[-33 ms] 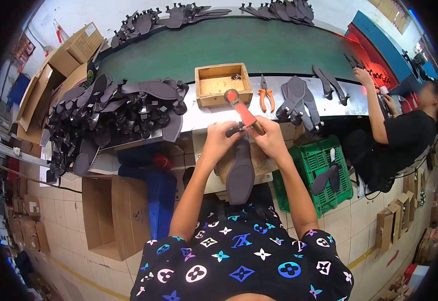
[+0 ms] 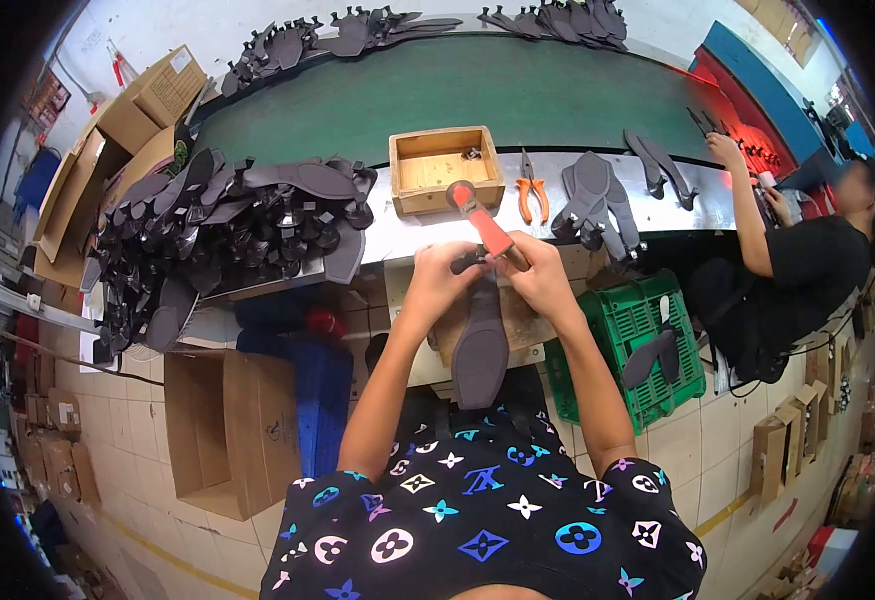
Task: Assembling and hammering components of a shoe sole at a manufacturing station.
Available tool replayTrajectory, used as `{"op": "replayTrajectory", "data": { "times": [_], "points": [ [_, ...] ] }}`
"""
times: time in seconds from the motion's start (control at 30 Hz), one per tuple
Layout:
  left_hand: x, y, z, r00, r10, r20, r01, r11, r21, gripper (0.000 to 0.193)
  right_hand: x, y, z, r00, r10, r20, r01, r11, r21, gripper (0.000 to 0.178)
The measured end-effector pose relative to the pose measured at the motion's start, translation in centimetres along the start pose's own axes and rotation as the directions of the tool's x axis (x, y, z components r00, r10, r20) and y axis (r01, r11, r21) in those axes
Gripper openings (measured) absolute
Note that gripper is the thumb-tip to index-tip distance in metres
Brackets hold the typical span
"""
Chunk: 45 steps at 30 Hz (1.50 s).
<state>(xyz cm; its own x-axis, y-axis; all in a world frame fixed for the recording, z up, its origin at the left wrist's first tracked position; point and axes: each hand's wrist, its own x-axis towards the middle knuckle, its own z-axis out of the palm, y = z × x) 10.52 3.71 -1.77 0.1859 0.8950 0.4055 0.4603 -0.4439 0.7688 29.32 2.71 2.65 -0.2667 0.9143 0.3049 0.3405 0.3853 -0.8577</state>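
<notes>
A dark grey shoe sole [image 2: 480, 355] lies lengthwise before me, its broad end toward my body. My left hand [image 2: 439, 285] is closed on its far, narrow end, where a black heel part shows only partly between the fingers. In my right hand [image 2: 539, 280] a hammer [image 2: 490, 232] with red on it is gripped, head tilted up and away. The thumb and fingers of that hand also come close to the sole's far end, and whether they pinch a small piece is hidden. Beneath the sole is a worn work board [image 2: 442, 335].
Beyond my hands stand a wooden box [image 2: 444, 205] with small metal bits and orange-handled pliers [image 2: 531, 190]. Soles are piled [image 2: 247, 205] on the left, with more [image 2: 597, 195] at right. A green crate [image 2: 647, 350], a cardboard box [image 2: 257, 430] and a seated co-worker [image 2: 807, 250] flank me.
</notes>
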Motion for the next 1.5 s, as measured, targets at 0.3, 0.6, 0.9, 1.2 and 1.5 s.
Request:
{"op": "replayTrajectory", "data": {
  "times": [0.3,0.6,0.9,1.2,1.5],
  "points": [
    [0.9,3.2,-1.8,0.942,-0.306,0.135,0.314,0.948,-0.043,0.032,-0.4,0.7,0.0,0.985,-0.169,-0.045,0.160,0.974,-0.162,0.020],
    [0.5,2.1,-1.2,0.969,-0.212,0.129,0.246,0.875,-0.417,0.024,-7.1,-7.4,-1.4,0.957,0.149,-0.249,-0.135,0.988,0.071,0.034],
    [0.2,1.0,-1.6,0.961,-0.229,0.157,0.257,0.946,-0.198,0.056,-7.3,-10.3,-2.5,0.963,-0.108,-0.249,0.041,0.965,-0.257,0.033],
    [-0.8,0.9,-2.6,0.908,-0.280,0.313,0.228,0.954,0.193,0.119,-7.0,-7.6,-1.3,0.998,0.019,-0.055,-0.037,0.940,-0.339,0.010],
    [-0.9,0.6,-2.6,0.962,-0.025,0.271,-0.071,0.938,0.340,0.046,-8.4,-6.9,-0.5,0.998,0.047,-0.043,-0.058,0.951,-0.305,0.012]
  ]
}}
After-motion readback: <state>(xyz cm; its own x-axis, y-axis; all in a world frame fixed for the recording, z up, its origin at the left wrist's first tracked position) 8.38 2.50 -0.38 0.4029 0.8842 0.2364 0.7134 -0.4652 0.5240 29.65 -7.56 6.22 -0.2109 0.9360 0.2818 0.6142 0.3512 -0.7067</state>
